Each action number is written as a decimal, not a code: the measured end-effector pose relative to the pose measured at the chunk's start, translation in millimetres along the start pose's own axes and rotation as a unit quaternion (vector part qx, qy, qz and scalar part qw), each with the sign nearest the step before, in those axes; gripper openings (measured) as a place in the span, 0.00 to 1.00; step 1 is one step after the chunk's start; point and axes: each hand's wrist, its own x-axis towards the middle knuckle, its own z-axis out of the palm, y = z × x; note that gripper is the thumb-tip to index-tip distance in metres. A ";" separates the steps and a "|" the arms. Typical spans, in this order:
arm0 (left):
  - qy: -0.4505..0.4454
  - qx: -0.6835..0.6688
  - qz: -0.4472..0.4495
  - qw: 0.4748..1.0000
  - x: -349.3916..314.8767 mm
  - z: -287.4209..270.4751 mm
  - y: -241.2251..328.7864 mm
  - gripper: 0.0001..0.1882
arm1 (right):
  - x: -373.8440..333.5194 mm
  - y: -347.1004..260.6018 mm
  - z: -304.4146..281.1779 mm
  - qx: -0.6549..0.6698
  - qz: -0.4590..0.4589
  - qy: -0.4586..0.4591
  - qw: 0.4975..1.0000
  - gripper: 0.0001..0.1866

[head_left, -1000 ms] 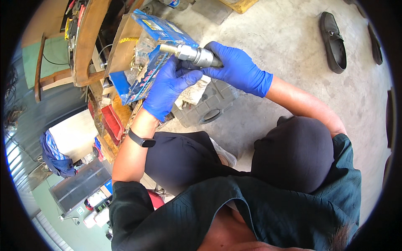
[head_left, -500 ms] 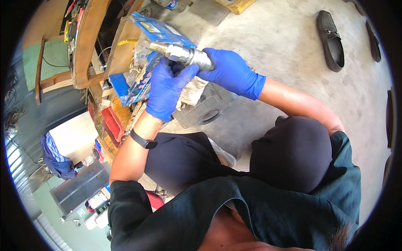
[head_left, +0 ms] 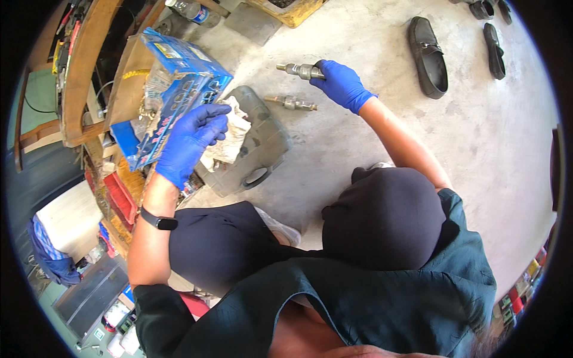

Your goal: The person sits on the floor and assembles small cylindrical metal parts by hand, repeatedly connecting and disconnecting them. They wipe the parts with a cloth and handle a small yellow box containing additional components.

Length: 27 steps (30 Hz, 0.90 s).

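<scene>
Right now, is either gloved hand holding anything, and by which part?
The right hand grips a metal cylindrical part by its rear end. The left hand holds a blue cardboard box at its lower edge, over a white rag.

The person wears blue disposable gloves on the left hand (head_left: 190, 142) and right hand (head_left: 341, 85), a black smartwatch on the left wrist, a dark green short-sleeved shirt and dark navy trousers.
</scene>
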 end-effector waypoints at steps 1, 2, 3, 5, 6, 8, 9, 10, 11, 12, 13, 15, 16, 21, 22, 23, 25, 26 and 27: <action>-0.003 -0.002 0.003 1.000 1.6 -0.4 -2.3 0.17 | -2.6 9.1 3.4 -0.028 -0.003 0.027 0.999 0.18; -0.011 0.007 0.000 1.000 2.6 -2.8 -3.5 0.17 | -6.0 13.9 6.9 -0.054 0.014 0.035 0.998 0.17; -0.013 0.004 0.000 1.000 2.9 -2.8 -3.1 0.16 | -10.6 17.9 10.1 -0.080 0.031 0.042 0.995 0.17; -0.023 -0.004 0.003 1.000 7.9 -0.5 -2.9 0.16 | -18.6 35.3 17.4 -0.143 0.039 0.041 0.988 0.17; -0.031 -0.001 0.007 0.999 9.7 -1.4 -4.7 0.16 | -19.6 43.1 22.3 -0.176 0.026 0.033 0.984 0.17; -0.031 -0.003 0.004 1.000 8.4 -2.3 -4.0 0.16 | -20.8 42.7 26.8 -0.171 0.019 0.043 0.984 0.16; -0.029 -0.004 0.000 1.000 6.1 -3.1 -4.8 0.16 | -19.8 36.1 29.7 -0.172 0.016 0.059 0.983 0.16; -0.025 -0.008 -0.004 1.000 4.6 -5.1 -7.9 0.16 | -18.9 30.7 32.9 -0.174 0.013 0.076 0.982 0.16; -0.029 -0.009 -0.004 1.000 5.1 -6.2 -8.2 0.16 | -19.0 28.8 31.3 -0.178 0.012 0.096 0.979 0.16; -0.033 -0.010 -0.003 0.999 6.2 -7.0 -8.4 0.16 | -18.9 36.2 34.0 -0.197 0.014 0.064 0.978 0.16; -0.037 -0.012 -0.003 0.999 6.8 -6.9 -8.4 0.16 | -17.9 49.5 40.3 -0.216 0.016 0.033 0.976 0.16; -0.040 -0.016 0.006 0.999 4.3 -4.7 -5.5 0.16 | -13.5 43.4 36.1 -0.222 -0.002 0.012 0.975 0.16; -0.041 -0.018 0.011 0.999 3.5 -4.1 -4.7 0.16 | -12.2 41.1 32.7 -0.211 -0.020 0.020 0.977 0.15; -0.048 -0.015 0.005 0.999 2.7 -8.0 -10.1 0.17 | -16.9 28.1 34.0 -0.181 -0.023 0.031 0.983 0.16; -0.049 -0.016 0.005 0.999 3.2 -8.2 -10.0 0.17 | -25.1 36.7 38.1 -0.160 -0.026 0.025 0.987 0.16; -0.054 -0.019 0.006 0.998 2.5 -7.0 -8.9 0.17 | -32.4 40.3 39.1 -0.137 -0.029 0.016 0.990 0.16; -0.064 -0.025 0.007 0.998 1.8 -4.9 -4.6 0.16 | -38.1 44.5 45.1 -0.001 -0.066 0.058 0.996 0.18; -0.066 -0.008 0.007 0.998 3.9 -7.0 -9.5 0.16 | -41.7 33.6 44.0 0.064 -0.073 0.080 0.992 0.19; -0.070 -0.004 0.000 0.998 4.6 -7.5 -10.2 0.16 | -45.2 21.0 43.1 0.130 -0.079 0.100 0.983 0.20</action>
